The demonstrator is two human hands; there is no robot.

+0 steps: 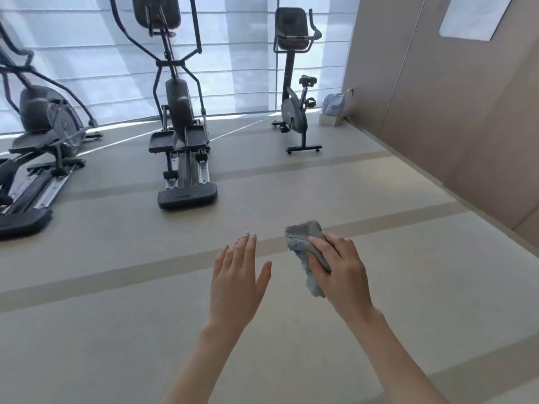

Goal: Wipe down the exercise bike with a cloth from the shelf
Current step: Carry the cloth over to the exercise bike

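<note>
A dark upright exercise bike (294,83) stands far ahead by the window, right of centre, with its saddle and console facing me. My right hand (339,266) grips a folded grey cloth (303,234) in front of me, well short of the bike. My left hand (237,275) is held out beside it with straight fingers and holds nothing. The shelf is out of view.
Two dark elliptical trainers (178,112) (38,135) stand at the centre and left by the window with its white blinds. A pale bag (333,104) sits on a small box right of the bike. A beige wall (452,112) runs along the right. Beige floor (145,316) lies between me and the machines.
</note>
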